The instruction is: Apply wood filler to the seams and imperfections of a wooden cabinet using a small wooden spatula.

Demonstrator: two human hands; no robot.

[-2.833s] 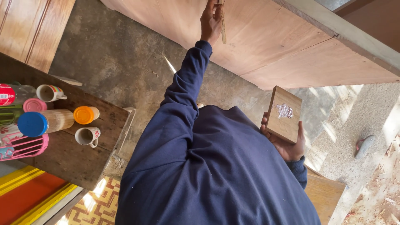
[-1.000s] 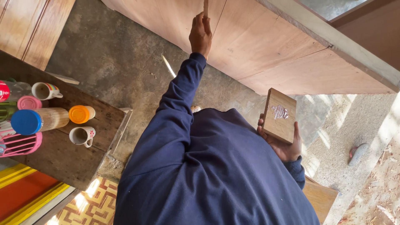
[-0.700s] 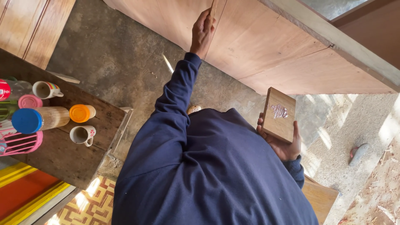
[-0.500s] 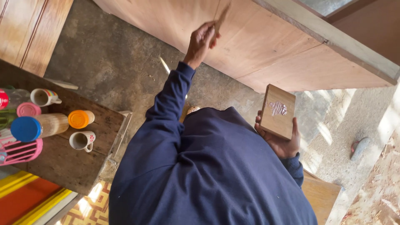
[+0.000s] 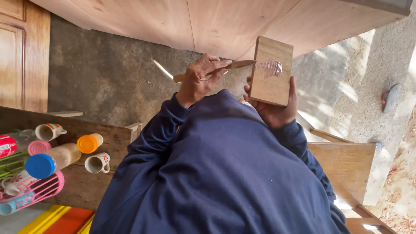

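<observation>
With open floor ahead, your left hand (image 5: 200, 80) closed its fingers on a wooden stick (image 5: 216, 70), tip beside the wooden block (image 5: 271, 71) gripped upright by your right hand (image 5: 275, 108).

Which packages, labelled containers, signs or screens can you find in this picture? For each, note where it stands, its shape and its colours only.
Red can: far left edge of the wooden table, cylinder lying on its side, red with white print.
Bottle with blue cap: on the table beside the mugs, lying down, tan body, no label visible.
Bottle with orange cap: just behind it, lying down.
Signs or screens: none in view.
</observation>
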